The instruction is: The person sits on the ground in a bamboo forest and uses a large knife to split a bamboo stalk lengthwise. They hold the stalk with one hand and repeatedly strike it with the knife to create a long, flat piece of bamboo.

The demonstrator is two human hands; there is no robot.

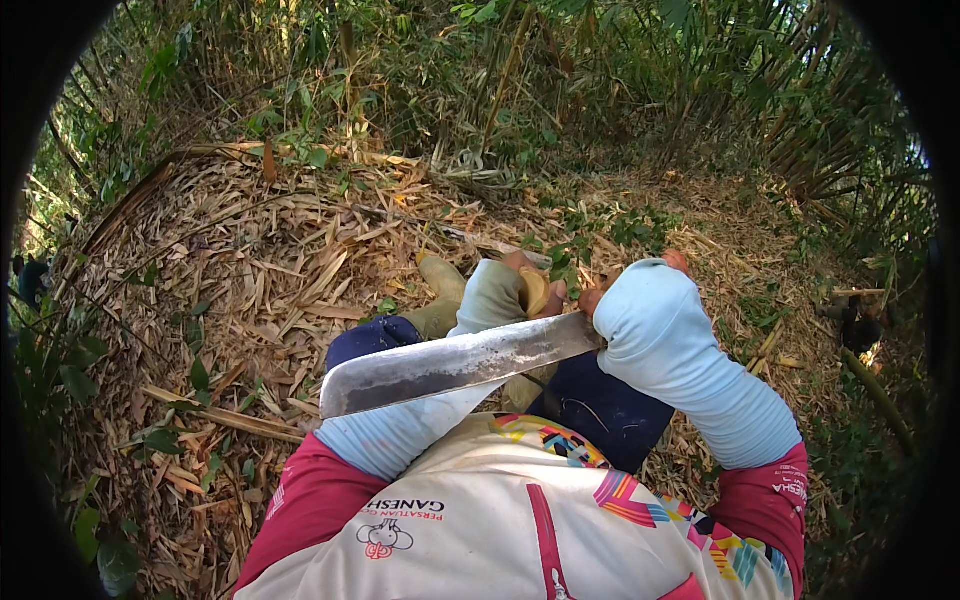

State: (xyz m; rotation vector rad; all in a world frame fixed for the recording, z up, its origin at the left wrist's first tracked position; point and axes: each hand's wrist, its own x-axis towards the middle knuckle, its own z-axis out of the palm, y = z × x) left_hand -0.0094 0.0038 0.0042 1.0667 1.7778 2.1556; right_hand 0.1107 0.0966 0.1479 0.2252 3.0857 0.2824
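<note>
My right hand (592,300), mostly covered by a light blue sleeve, is closed at the base of a machete (460,362). Its long, wide blade, grey and scuffed with dark patches, stretches left across my front, over my left forearm. Beyond the blade, my left hand (518,262) is closed around a tan, rounded piece (534,290), perhaps wood or bamboo; its full shape is hidden. Both hands are close together in front of my knees, and the machete's handle is largely out of sight.
Dry leaves and bamboo litter (260,250) cover the ground. An olive boot (440,280) and navy trouser legs (605,405) lie below my hands. A split bamboo strip (225,415) rests at the left. Dense bamboo thicket (840,130) stands ahead and right; a green stem (880,400) leans at the right.
</note>
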